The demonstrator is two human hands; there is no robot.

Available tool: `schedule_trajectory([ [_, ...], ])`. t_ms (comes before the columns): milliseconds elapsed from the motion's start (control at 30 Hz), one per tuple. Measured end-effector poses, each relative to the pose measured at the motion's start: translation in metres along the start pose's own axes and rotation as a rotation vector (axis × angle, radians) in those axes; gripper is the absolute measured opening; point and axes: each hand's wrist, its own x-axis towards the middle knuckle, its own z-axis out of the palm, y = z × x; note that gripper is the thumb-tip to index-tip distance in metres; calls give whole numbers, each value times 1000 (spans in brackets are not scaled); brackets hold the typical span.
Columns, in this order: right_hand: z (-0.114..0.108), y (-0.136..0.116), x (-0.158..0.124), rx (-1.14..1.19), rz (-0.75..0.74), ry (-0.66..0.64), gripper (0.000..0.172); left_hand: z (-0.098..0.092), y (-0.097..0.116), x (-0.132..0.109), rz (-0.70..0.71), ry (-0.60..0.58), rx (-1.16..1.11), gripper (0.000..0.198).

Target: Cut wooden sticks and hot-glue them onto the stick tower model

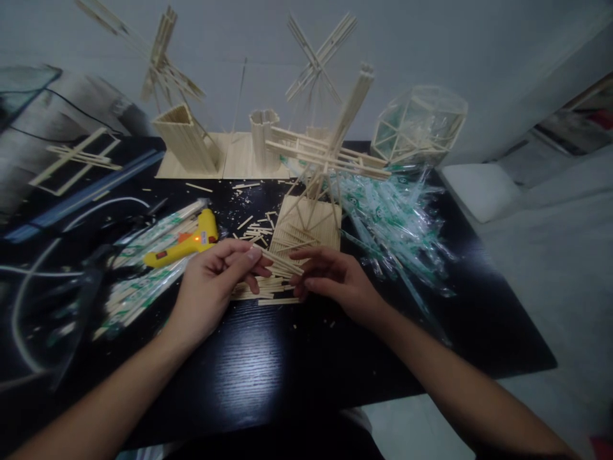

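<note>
My left hand (223, 271) pinches thin wooden sticks (280, 262) between thumb and forefinger, their far ends pointing right. Facing it, my right hand (335, 278) has its fingers curved and apart around those ends; whether it touches them is hard to tell. Beneath both hands lies a pile of short cut sticks (268, 291) on the black table (249, 370). Just behind them stands a windmill-like stick model (328, 156) on a stick-made base plate (306, 217). Left of my left hand, a yellow glue gun (184, 246), its small light lit, rests on plastic-wrapped stick bundles (143, 281).
Crumpled plastic wrappers (393, 217) cover the table's right side. Along the back stand a slanted stick tower (189, 140), a smaller column (264, 134) and a many-sided stick frame (421, 124). White cable (23, 319) loops at the left. Stick scraps (256, 227) litter the middle.
</note>
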Motion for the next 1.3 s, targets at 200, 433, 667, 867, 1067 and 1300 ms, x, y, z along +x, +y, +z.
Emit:
schedule_trajectory([
  [200,0,2,3,2,-65,131,20,5,3,-3,17,-15,57,25],
  [433,-2,-2,2,-34,-81,160,18,-1,1,-2,149,3,237,36],
  [667,-4,-3,2,-47,-96,163,19,-3,6,-5,195,38,368,20],
  [867,-2,-6,1,-101,-123,202,22,-5,6,-5,211,60,410,20],
  [1067,0,-2,-1,-264,-166,326,20,-5,4,-4,298,47,473,15],
  [1300,0,-2,-1,-283,-189,333,16,-7,2,-6,345,50,560,16],
])
